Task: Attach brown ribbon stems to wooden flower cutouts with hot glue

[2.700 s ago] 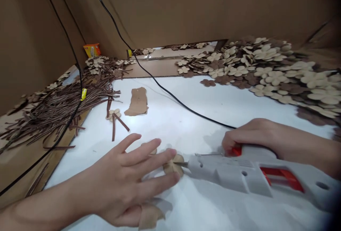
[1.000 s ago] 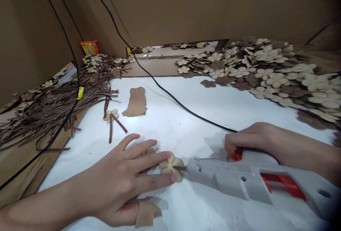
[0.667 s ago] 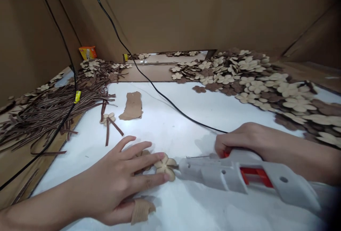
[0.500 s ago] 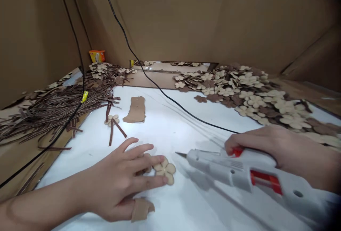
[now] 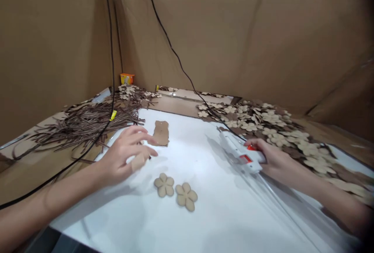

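Two beige flower-shaped pieces (image 5: 164,185) lie side by side on the white board (image 5: 213,222), below my left hand. My left hand (image 5: 130,151) hovers over the board's left part with its fingers stretched out and apart. A tan wrap (image 5: 139,161) covers part of its thumb. A small dark bit shows at the fingertips, too little to name. My right hand (image 5: 267,153) is wrapped round a white and red hot glue gun (image 5: 239,150), whose nozzle points up and away to the left, near the flower pile.
A torn cardboard scrap (image 5: 161,133) lies beyond my left hand. Brown ribbon strips (image 5: 84,124) are heaped at left, a large pile of beige and brown flower pieces (image 5: 271,128) at right. A black cable (image 5: 181,64) hangs across. Cardboard walls (image 5: 219,39) enclose the board; an orange box (image 5: 127,78) stands behind.
My left hand has let go of the flower pieces and moved up and left, over where the ribboned flower lay. The glue gun has swung away from the flowers towards the far right.
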A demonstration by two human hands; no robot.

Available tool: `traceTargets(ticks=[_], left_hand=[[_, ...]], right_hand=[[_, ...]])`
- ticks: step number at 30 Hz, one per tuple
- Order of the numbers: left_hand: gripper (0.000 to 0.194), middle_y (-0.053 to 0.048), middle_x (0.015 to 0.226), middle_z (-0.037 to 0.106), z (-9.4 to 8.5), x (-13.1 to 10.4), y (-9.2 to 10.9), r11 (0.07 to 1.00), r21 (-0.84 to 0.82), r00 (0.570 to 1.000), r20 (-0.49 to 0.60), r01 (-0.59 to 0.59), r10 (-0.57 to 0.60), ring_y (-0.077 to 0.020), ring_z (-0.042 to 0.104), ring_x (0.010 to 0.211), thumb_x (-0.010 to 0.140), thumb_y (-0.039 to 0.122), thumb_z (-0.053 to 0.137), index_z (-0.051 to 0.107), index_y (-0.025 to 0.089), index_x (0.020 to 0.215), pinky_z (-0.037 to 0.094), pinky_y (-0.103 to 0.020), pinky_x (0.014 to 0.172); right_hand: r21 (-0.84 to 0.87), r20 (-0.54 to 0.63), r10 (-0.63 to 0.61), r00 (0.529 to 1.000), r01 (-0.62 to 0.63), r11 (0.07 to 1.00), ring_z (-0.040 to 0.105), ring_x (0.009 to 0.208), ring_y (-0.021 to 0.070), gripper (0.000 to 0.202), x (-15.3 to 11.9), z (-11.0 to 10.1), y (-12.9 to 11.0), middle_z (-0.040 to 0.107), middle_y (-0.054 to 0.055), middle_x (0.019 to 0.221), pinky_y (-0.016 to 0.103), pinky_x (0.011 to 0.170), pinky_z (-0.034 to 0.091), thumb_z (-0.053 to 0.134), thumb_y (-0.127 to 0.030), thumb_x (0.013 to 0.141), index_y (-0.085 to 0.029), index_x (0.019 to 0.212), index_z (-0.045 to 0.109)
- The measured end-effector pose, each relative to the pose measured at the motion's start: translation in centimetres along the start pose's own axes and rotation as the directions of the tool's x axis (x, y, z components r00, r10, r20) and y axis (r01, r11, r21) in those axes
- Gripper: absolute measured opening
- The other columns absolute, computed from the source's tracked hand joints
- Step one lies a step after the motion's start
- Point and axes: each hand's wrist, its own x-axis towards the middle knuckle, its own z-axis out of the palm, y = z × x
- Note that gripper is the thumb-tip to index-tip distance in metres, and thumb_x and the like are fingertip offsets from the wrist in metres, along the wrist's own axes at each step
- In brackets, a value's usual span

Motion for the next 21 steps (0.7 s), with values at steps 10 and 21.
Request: traceTargets(ticks=[10, 21], left_hand=[[0.027, -0.007, 0.091, 0.064, -4.0, -2.5, -8.1, 0.746, 0.277, 0.786, -0.061, 0.606, -0.615, -0.0261, 0.046, 0.097, 0.080, 0.036, 0.046, 0.064, 0.017, 0.086, 0.036, -0.037, 0.088], [0.043, -0.014, 0.074, 0.063, -0.1, 0.5, -7.2, 0.655, 0.351, 0.712, -0.047, 0.669, -0.701, -0.0340, 0.049, 0.093, 0.076, 0.053, 0.045, 0.062, 0.017, 0.060, 0.040, -0.040, 0.076]], right_hand=[[-0.062, -0.053, -0.132, 0.990, 0.129, 0.990, 0.061, 0.091, 0.0367, 0.038, 1.6, 1.8, 0.4, 0.065, 0.010, 0.092, 0.048, 0.076, 0.049, 0.048, -0.021, 0.061, -0.039, 0.095, 0.054], [-0.180, -0.093, -0.183, 0.979, 0.164, 0.970, 0.056, 0.101, 0.0315, 0.058, 2.0, 0.5, -0.8, 0.062, 0.011, 0.109, 0.043, 0.082, 0.050, 0.043, -0.012, 0.062, -0.027, 0.116, 0.055]])
